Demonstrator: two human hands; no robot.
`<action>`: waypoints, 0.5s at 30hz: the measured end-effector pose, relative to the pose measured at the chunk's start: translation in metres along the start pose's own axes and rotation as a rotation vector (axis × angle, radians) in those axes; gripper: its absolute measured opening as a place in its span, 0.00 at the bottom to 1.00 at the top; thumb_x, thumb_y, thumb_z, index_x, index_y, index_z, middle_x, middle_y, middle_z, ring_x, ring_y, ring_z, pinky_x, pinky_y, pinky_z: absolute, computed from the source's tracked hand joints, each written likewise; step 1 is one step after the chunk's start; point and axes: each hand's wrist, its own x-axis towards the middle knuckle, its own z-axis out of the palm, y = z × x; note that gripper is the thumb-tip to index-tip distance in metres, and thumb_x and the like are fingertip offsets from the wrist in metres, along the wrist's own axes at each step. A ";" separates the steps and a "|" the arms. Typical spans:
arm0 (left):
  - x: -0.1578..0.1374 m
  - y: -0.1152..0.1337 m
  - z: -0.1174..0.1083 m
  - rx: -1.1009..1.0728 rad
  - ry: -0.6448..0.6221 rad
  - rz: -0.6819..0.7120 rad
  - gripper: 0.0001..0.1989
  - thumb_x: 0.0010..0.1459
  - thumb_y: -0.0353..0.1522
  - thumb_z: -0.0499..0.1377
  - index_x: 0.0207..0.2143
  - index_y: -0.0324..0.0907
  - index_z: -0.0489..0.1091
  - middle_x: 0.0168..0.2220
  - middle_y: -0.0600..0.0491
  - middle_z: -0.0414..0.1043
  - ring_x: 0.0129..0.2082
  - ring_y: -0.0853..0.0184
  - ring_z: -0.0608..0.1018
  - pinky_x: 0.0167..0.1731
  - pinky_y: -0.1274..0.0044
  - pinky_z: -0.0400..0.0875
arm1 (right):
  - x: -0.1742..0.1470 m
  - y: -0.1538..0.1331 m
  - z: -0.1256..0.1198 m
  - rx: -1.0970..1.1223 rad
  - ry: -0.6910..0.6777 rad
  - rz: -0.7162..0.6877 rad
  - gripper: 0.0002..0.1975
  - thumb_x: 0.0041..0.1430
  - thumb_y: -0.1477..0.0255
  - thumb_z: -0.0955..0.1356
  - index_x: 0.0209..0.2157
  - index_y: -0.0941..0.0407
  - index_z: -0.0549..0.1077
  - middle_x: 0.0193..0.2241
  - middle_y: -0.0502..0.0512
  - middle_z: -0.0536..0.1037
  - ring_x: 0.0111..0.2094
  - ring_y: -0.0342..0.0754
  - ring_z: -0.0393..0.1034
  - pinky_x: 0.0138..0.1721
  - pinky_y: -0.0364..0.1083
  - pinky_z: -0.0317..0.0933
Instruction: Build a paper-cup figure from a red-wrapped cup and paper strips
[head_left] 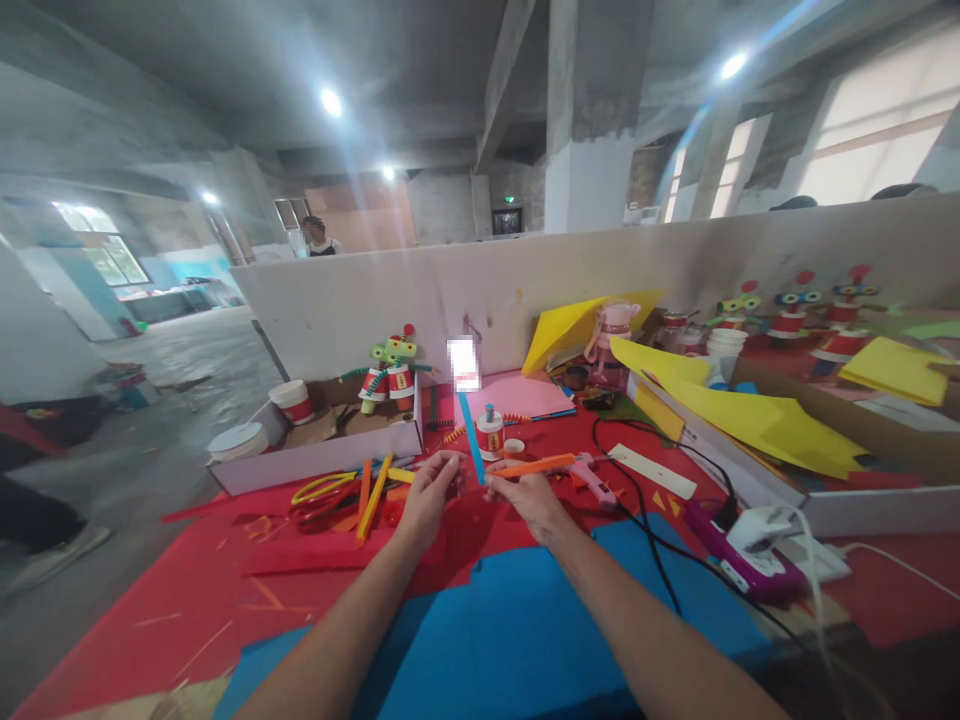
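Note:
My right hand (pixel 529 500) is closed in a pinch where the ends of a blue paper strip (pixel 471 438) and an orange paper strip (pixel 541 466) meet. The blue one points away from me, the orange one to the right. Just left of the joint is my left hand (pixel 430 495), its fingers loosely bent and apart from the strips, with nothing visible in it. Beyond the hands stands a paper cup figure (pixel 490 436) with coiled paper arms. A pink glue gun (pixel 594 484) lies to the right of my right hand.
Yellow-handled scissors (pixel 324 488) and paper strips lie at the left. Finished cup figures (pixel 400 378) sit in a shallow box (pixel 322 470). A purple power strip (pixel 742 560) with black cables lies at the right. Blue paper (pixel 517 630) covers the near edge; a white partition (pixel 375 290) stands behind.

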 end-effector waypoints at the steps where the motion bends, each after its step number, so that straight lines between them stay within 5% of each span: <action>1: 0.001 0.000 -0.002 0.016 0.008 0.004 0.18 0.47 0.45 0.66 0.32 0.39 0.72 0.23 0.55 0.71 0.20 0.75 0.69 0.22 0.82 0.63 | 0.000 0.000 0.000 0.017 0.008 0.001 0.13 0.38 0.64 0.75 0.24 0.57 0.74 0.18 0.47 0.72 0.22 0.42 0.67 0.32 0.45 0.66; 15: -0.006 0.005 0.003 0.172 0.003 0.006 0.17 0.48 0.42 0.66 0.20 0.39 0.66 0.15 0.58 0.66 0.15 0.76 0.66 0.20 0.82 0.59 | 0.004 0.003 -0.004 -0.039 0.002 -0.086 0.13 0.43 0.65 0.73 0.31 0.56 0.71 0.28 0.46 0.71 0.26 0.42 0.68 0.34 0.45 0.64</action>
